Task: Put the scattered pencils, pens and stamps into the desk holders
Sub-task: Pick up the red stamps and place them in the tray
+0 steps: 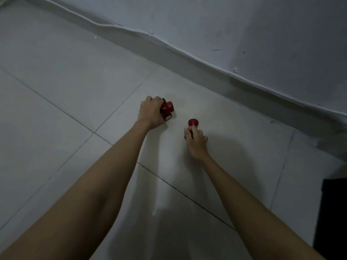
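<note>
Collection step: our left hand (pixel 151 113) grips two red stamps (pixel 167 109) on the floor (pixel 65 91), our right hand (pixel 196 142) holds a third stamp (pixel 193 122); next, we judge, carrying them to holders out of view.

Pretty dim and grey overall, kinda soft and grainy. Faint arm shadows fall on the floor (pixel 56 91), and wide-angle distortion bends the wall (pixel 244 25) line.
</note>
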